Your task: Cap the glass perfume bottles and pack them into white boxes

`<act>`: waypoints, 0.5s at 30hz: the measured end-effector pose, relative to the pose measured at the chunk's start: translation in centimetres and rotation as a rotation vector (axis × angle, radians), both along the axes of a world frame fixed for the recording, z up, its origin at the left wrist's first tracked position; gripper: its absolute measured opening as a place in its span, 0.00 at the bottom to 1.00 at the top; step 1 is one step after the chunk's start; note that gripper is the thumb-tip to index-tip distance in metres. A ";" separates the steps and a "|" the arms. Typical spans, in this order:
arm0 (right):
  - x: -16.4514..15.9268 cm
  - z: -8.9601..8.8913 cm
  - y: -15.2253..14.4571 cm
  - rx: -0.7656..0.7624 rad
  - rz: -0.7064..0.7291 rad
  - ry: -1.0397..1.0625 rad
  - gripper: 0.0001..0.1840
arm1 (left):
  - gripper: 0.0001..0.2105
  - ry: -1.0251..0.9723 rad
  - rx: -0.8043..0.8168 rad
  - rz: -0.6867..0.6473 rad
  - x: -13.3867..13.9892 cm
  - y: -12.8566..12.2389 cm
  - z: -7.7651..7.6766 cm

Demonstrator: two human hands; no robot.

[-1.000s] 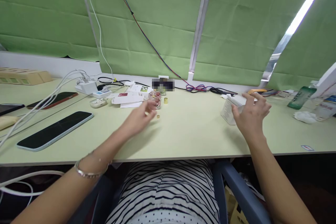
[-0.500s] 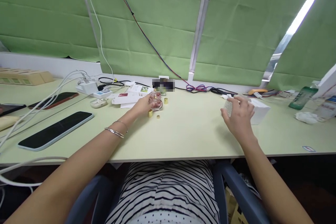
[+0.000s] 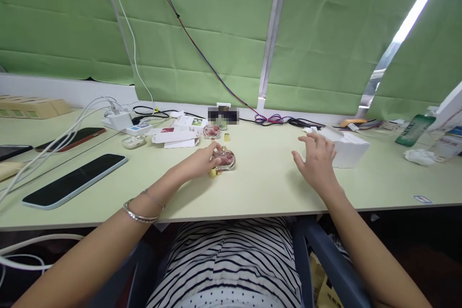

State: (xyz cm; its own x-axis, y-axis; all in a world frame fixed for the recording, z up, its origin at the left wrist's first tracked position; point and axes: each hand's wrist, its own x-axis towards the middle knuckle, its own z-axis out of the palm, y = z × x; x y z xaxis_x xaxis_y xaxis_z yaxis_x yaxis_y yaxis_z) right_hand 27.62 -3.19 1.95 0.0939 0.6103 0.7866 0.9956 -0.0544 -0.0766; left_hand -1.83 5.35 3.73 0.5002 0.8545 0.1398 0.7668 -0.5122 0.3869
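Note:
My left hand (image 3: 206, 160) is closed on a rounded clear perfume bottle (image 3: 226, 159) with pinkish contents, low over the desk or on it. A gold cap (image 3: 212, 172) sits by the fingertips; I cannot tell if they touch it. Behind stands a second pinkish bottle (image 3: 211, 131), with another gold cap (image 3: 226, 137) beside it and a greenish bottle (image 3: 221, 125) farther back. My right hand (image 3: 317, 160) hovers with fingers spread, just left of a white box (image 3: 349, 149), and nothing shows in its grasp.
Opened white cartons (image 3: 176, 137) lie left of the bottles, near an earbud case (image 3: 134, 141). A phone (image 3: 75, 180) lies at the left. Cables (image 3: 269, 119) run along the back. A green bottle (image 3: 415, 130) and crumpled tissue (image 3: 419, 156) are at the right.
My left hand has brought one pinkish bottle nearer and to the right, away from the second one. My right hand has shifted slightly left, off the white box, with its fingers wider apart.

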 end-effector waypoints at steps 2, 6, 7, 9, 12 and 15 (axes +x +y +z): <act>-0.9 -0.1 0.0 -0.001 0.056 0.007 0.16 | 0.16 -0.045 -0.013 -0.046 0.1 -0.9 -0.2; -4.1 -1.0 -0.6 -0.144 0.435 0.038 0.10 | 0.16 -0.109 -0.043 -0.077 0.4 -2.7 -0.6; -5.2 -1.3 -0.8 -0.230 0.563 0.046 0.09 | 0.16 -0.126 -0.040 -0.076 0.4 -3.0 -0.7; -7.3 -1.9 -1.2 -0.390 0.759 0.038 0.10 | 0.16 -0.165 -0.018 -0.083 0.5 -3.7 -1.2; -10.1 -2.6 -1.3 -0.502 0.860 -0.012 0.14 | 0.16 -0.232 0.022 -0.079 0.5 -4.2 -1.9; -11.9 -2.8 -0.6 -0.541 0.830 -0.038 0.17 | 0.16 -0.290 0.055 -0.047 0.4 -4.5 -2.6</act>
